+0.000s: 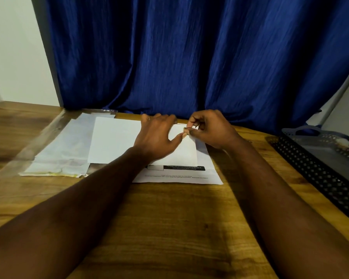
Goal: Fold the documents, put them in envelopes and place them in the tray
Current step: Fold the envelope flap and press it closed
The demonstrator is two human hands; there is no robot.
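Our left hand (157, 135) presses flat, fingers spread, on the white sheet (186, 153) on the counter (169, 218), while our right hand (210, 129) curls, pinching a small dark object (186, 128) at the sheet's far edge.

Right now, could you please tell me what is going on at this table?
A person is working on paperwork at a wooden table. The left hand presses flat on a white sheet that lies over a printed document, while the right hand pinches a small dark item at the sheet's far edge; what it is I cannot tell. More papers lie to the left, and the dark perforated tray stands at the right.
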